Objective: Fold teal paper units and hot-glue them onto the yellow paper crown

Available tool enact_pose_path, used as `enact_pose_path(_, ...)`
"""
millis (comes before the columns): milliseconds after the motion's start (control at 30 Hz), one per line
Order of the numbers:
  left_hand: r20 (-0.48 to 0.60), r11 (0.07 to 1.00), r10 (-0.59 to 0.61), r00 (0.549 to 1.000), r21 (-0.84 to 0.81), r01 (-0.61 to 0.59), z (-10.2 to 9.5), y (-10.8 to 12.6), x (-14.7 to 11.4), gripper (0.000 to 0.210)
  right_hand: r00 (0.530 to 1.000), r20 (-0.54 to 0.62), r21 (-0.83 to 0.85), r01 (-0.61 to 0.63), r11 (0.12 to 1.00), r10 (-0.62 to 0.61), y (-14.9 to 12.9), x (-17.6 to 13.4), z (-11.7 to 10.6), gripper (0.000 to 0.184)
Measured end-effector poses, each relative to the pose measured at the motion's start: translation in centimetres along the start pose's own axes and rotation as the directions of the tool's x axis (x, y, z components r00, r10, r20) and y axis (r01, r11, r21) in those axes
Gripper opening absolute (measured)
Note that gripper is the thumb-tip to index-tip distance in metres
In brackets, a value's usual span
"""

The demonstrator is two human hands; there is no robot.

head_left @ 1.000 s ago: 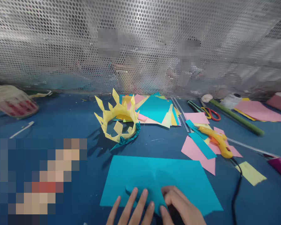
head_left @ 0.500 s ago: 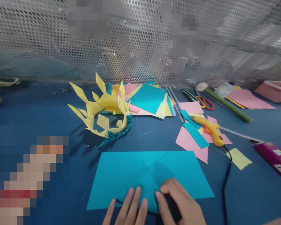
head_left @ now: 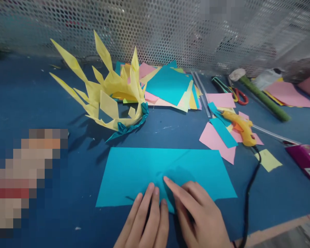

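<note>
A teal sheet of paper [head_left: 134, 165] lies flat in front of me, its near edge partly under my hands and a faint diagonal crease across its upper middle. My left hand [head_left: 147, 220] rests on the near edge, fingers stretched out. Beside it, my right hand [head_left: 198, 213] presses an extended index fingertip onto the middle of the sheet; the other fingers curl and the thumb tip is hidden. Just beyond the sheet stands a yellow paper crown [head_left: 111, 119] with tall pointed spikes and a twisted dark teal trim [head_left: 134, 127] on its lower right.
A yellow glue gun [head_left: 239, 125] with a black cord lies on paper scraps [head_left: 217, 143] at right, near a magenta power strip [head_left: 303, 160]. Behind are stacked coloured papers [head_left: 167, 84], scissors [head_left: 240, 96] and a green stem [head_left: 265, 98]. A pixelated shape [head_left: 23, 172] covers the left.
My view has shifted, so the crown and sheet sit higher in the picture. My right index finger has straightened forward from a bent pose; my left hand stays on the near edge.
</note>
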State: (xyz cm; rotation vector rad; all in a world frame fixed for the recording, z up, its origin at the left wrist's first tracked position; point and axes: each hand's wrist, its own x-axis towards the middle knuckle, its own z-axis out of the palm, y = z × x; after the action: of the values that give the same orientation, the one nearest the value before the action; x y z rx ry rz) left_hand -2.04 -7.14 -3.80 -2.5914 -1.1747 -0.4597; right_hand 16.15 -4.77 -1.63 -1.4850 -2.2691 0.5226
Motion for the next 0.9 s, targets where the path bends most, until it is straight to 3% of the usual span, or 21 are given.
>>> enact_pose_path(133,0.024,0.999,-0.023,0.999,0.028,0.022,-0.3,0.2,0.0,0.051,1.0,-0.009,0.006,-0.011,1.0,0.011,-0.3,0.0,-0.1,0.043)
enact_pose_path(433,0.025,0.999,0.007,1.0,0.053,-0.008,-0.3,0.7,0.1,0.043,0.997,-0.077,0.008,0.015,1.0,-0.014,-0.3,0.1,0.0,0.039)
enact_pose_path(633,-0.037,0.975,-0.22,0.975,-0.037,0.218,0.4,2.3,0.3,0.035,0.999,-0.05,-0.008,0.007,1.0,-0.007,-0.4,-0.1,0.0,0.039)
enact_pose_path(900,-0.046,0.975,-0.222,0.974,-0.016,0.221,0.5,2.4,-0.1,0.04,0.999,-0.05,-0.05,0.01,0.999,-0.013,-0.3,0.1,-0.1,0.039)
